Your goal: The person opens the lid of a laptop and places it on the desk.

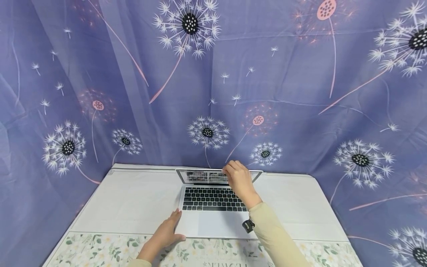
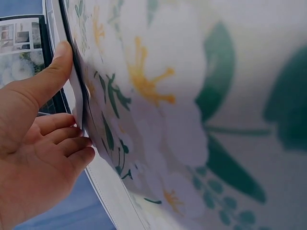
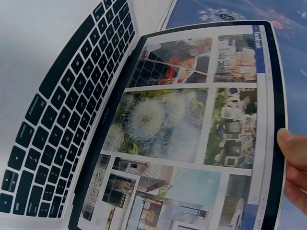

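Note:
A silver laptop (image 1: 220, 225) with black keys lies unfolded on the white tabletop, its lid raised. On its lit screen (image 3: 156, 117) is a page of photos. My right hand (image 1: 239, 181) reaches over the keyboard (image 1: 213, 198) and pinches the lid's top edge between thumb and fingers, right of its middle. In the right wrist view only the fingertips (image 3: 293, 148) show at that edge. At the base's front left corner, my left hand (image 1: 165, 230) touches the laptop, fingers along the side edge and thumb spread out at the front edge.
A white table (image 1: 140, 200) carries a flower-printed cloth (image 1: 110, 246) along its near edge. Blue-violet curtain fabric (image 1: 166, 129) with dandelion prints hangs behind the table and on both sides. A small black device (image 1: 248, 226) sits at the right sleeve's cuff.

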A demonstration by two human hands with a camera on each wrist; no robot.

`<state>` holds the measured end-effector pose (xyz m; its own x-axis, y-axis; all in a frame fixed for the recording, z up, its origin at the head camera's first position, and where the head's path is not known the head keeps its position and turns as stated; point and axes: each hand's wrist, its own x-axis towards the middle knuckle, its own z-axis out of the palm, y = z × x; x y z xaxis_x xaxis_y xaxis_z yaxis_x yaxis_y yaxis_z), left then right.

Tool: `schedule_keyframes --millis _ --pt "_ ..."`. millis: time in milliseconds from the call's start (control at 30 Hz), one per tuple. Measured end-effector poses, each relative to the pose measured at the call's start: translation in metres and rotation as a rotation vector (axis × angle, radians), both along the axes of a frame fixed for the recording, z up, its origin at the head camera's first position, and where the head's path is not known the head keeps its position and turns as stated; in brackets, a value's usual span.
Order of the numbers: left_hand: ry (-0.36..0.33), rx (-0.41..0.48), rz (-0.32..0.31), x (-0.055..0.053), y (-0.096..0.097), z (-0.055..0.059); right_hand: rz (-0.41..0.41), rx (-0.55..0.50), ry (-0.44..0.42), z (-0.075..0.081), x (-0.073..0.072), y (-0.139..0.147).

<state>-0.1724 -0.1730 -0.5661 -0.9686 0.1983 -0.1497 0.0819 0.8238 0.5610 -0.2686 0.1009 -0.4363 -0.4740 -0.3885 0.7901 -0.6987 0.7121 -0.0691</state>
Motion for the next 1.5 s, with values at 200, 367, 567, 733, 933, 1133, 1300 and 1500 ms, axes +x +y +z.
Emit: schedule_keyframes --millis 200,367,567,733,933,1133,1300,1500 --pt "0.007 0.013 -0.002 0.002 0.000 0.000 -0.037 -0.013 0.089 0.000 -0.013 -0.003" --pt "0.004 0.003 0.014 0.002 0.000 0.000 -0.067 -0.027 0.111 0.001 -0.026 -0.006" --pt "0.000 0.012 0.015 0.002 0.000 0.002 -0.099 -0.016 0.118 0.003 -0.038 -0.007" --pt "-0.010 0.009 0.015 0.001 0.000 0.000 -0.135 -0.005 0.139 0.000 -0.047 -0.008" --pt "-0.004 0.001 0.015 0.000 0.001 -0.002 -0.163 -0.006 0.187 -0.007 -0.055 -0.009" --pt "0.003 0.004 0.018 0.002 0.001 -0.001 -0.170 0.041 0.157 -0.008 -0.060 -0.007" --pt "0.002 -0.001 0.021 0.001 0.001 -0.001 -0.192 0.138 -0.025 -0.004 -0.062 -0.005" --pt "-0.003 -0.008 0.024 0.001 0.001 -0.002 -0.238 0.248 -0.251 0.001 -0.064 -0.002"
